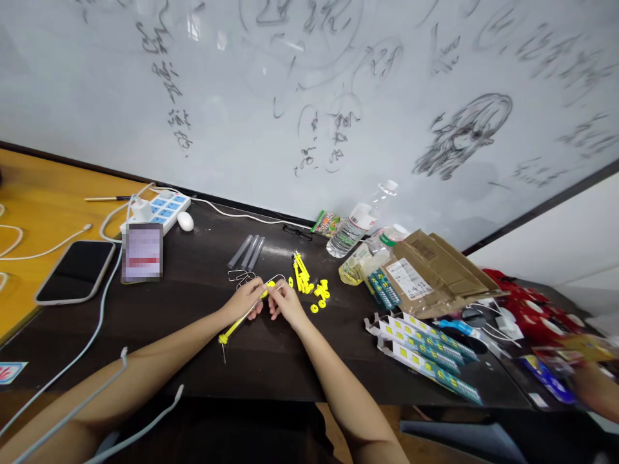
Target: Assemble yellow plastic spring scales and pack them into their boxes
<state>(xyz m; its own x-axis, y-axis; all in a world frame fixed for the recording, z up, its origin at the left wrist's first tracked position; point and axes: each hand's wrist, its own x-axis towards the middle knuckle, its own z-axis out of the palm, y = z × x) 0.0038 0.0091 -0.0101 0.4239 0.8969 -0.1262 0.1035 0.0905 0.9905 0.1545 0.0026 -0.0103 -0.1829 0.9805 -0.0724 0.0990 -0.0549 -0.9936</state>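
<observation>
Items were carried by a dark table [164, 304]. A white rounded object [186, 222] was positioned near the far left corner. Clear tubes [249, 252] were laid toward the far edge, with bent metal wires [243, 278] placed before them. Yellow pieces [308, 287] were grouped between the far and near edges. A clear bottle [348, 233] was set by the far edge; printed boxes [428, 370] were laid close to the near edge, toward the right.

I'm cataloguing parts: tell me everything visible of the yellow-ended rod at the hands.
The yellow-ended rod looks thin, straight and yellowish, perhaps plastic. A yellow fitting caps its near end, where a thin, metallic-looking wire sticks out. It slants away and rightward into the left hand, which holds it, beside the right hand. The fingers hide its far end.
</observation>
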